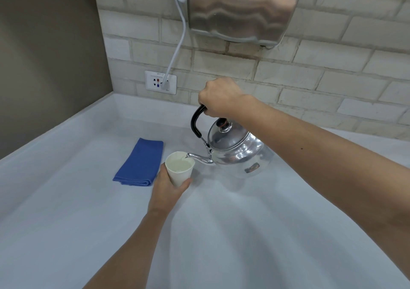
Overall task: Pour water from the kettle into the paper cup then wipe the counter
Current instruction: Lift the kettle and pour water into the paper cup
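A shiny metal kettle (235, 150) with a black handle is tilted to the left, its spout over the rim of a white paper cup (180, 169). Water stands high inside the cup. My right hand (218, 97) grips the top of the kettle's handle. My left hand (169, 189) is wrapped around the lower part of the cup and holds it on the white counter (221, 233). A folded blue cloth (140, 162) lies flat on the counter just left of the cup.
A steel hand dryer (241, 7) hangs on the brick wall above the kettle. Its white cable (177, 45) runs down to a wall socket (160, 82) behind the cloth. A brown side wall (44, 56) bounds the counter on the left.
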Demonstrator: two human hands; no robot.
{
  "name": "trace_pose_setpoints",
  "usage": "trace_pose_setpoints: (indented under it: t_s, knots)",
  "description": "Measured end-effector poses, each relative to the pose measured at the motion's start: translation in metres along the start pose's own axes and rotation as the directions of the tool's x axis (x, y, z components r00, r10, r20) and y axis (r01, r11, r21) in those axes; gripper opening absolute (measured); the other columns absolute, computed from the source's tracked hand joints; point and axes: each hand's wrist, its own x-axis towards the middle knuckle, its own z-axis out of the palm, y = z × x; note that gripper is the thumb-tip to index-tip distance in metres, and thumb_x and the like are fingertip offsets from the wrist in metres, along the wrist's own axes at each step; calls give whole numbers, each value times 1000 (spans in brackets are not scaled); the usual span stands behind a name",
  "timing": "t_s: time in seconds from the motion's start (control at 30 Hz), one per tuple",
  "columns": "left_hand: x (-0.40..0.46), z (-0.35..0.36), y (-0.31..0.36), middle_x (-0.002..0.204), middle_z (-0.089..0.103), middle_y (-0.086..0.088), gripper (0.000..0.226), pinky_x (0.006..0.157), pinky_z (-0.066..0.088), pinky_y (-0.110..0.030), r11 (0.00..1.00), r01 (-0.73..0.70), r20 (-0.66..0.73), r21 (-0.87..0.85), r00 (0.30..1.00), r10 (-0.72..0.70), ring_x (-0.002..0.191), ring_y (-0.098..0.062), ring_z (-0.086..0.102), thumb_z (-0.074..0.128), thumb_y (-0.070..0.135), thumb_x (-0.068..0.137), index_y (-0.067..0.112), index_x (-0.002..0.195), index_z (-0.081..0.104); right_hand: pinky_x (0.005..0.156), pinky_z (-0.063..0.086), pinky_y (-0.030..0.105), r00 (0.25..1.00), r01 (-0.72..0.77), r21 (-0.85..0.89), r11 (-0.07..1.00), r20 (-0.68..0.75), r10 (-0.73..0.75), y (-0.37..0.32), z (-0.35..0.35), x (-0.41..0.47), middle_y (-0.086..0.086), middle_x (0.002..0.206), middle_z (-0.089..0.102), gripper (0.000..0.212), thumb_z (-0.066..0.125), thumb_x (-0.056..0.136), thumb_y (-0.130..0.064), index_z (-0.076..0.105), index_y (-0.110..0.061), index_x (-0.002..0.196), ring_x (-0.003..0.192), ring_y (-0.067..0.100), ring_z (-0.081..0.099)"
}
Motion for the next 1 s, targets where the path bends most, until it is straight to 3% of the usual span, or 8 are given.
trace_pose_setpoints:
  t_s: [1.0]
  knots:
    - [2,1,-3,119,56,-5,71,91,47,-40,1000,-19,-17,19,1000,19,111,-24,52,78,33,68,15,124,39,43,20,21,1000,5,0,1000,11,-5,0,-5,0,2,55,29,15,50,87,-12,63,-6,84,65,27,43]
